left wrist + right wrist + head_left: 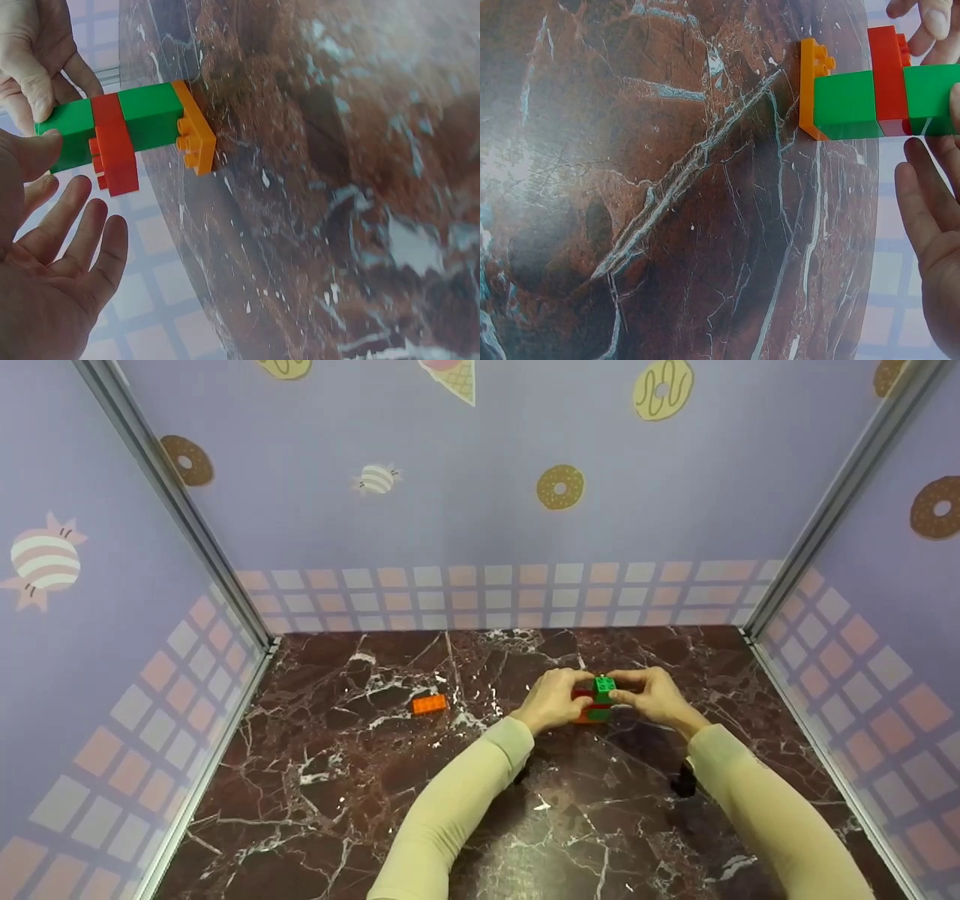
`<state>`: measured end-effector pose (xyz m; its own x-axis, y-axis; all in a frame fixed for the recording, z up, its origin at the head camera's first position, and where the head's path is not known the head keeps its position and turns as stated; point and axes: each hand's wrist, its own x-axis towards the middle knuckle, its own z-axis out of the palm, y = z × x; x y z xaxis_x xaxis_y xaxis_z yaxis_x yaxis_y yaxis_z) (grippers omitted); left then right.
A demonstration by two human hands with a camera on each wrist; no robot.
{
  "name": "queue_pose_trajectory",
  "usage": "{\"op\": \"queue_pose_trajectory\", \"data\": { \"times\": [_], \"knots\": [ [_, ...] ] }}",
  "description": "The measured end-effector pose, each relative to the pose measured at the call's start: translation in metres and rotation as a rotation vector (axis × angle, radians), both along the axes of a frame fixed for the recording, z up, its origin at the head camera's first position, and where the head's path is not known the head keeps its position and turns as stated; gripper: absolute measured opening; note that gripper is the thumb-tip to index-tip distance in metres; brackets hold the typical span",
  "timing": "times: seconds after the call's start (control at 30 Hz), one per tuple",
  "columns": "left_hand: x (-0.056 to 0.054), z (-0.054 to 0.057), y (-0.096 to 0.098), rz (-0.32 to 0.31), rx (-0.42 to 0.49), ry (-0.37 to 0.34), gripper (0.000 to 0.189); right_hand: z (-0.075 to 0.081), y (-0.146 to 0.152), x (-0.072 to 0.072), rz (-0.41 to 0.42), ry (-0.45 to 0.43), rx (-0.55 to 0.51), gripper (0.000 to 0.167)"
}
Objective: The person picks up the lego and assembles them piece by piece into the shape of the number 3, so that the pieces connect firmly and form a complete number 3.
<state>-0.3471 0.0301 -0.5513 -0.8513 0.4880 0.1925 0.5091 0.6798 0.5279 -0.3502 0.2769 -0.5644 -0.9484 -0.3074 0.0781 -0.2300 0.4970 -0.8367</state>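
Observation:
A small tower of toy building blocks stands on the marble-patterned tabletop between both hands. From the bottom come an orange brick [199, 139], a green block [845, 105], a red brick [116, 146] set crosswise, and a second green block [604, 686] on top. My right hand [656, 699] pinches the top green block with thumb and index finger. From the other side my left hand [555, 699] has its thumb and index finger at the same block; its other fingers stay spread off the tower in the left wrist view.
A loose orange brick [429, 704] lies on the tabletop [322, 825] to the left of the tower. Patterned wall panels [480, 532] enclose the back and both sides. A small black object [683, 780] shows beside the right forearm.

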Motion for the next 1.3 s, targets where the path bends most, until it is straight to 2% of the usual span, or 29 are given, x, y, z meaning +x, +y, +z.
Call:
{"op": "queue_pose_trajectory", "data": {
  "times": [0.23, 0.37, 0.53, 0.63, 0.9, 1.3],
  "knots": [
    [-0.001, 0.001, -0.015, 0.018, -0.021, 0.025, 0.04, 0.002, 0.0, 0.002, -0.01, -0.011, -0.015, 0.042],
    [0.002, 0.003, -0.025, 0.008, -0.045, 0.033, 0.039, 0.002, 0.0, 0.001, -0.01, -0.018, -0.024, 0.043],
    [0.003, 0.004, -0.036, -0.006, -0.141, 0.096, 0.043, 0.002, 0.001, 0.001, -0.014, -0.033, -0.03, 0.044],
    [0.004, 0.003, -0.043, -0.004, -0.217, 0.119, 0.052, 0.003, 0.002, 0.001, -0.019, -0.039, -0.015, 0.045],
    [0.009, -0.006, -0.063, 0.029, -0.328, 0.036, 0.08, 0.004, 0.004, 0.003, -0.025, -0.047, -0.008, 0.047],
    [0.01, -0.022, -0.097, 0.098, -0.422, -0.006, 0.091, 0.002, 0.0, 0.002, -0.023, -0.068, -0.02, 0.048]
  ]
}}
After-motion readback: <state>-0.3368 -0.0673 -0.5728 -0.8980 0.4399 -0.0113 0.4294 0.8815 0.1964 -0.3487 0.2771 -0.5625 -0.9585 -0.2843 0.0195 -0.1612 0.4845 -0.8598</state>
